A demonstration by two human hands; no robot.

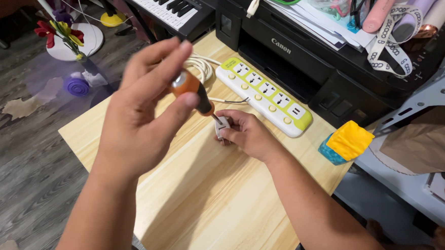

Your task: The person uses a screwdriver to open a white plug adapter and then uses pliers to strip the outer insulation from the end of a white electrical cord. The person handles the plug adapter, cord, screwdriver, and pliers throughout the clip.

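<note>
My left hand (pixel 140 111) is raised above the wooden table (pixel 206 202) and grips the orange and black handle of a screwdriver (pixel 193 91) between thumb and fingers. The screwdriver's tip points down into a small white plug (pixel 222 126). My right hand (pixel 248 134) rests on the table and pinches that plug, holding it upright. A white cord (pixel 202 67) runs coiled from the plug area toward the white and green power strip (pixel 264 92) lying just beyond my hands.
A black printer (pixel 300 60) piled with papers and pink and purple objects stands behind the strip. A yellow and blue cube (pixel 347 141) sits at the table's right edge. A keyboard (pixel 168 8) is at the back. Toys lie on the grey floor (pixel 21 151) at left.
</note>
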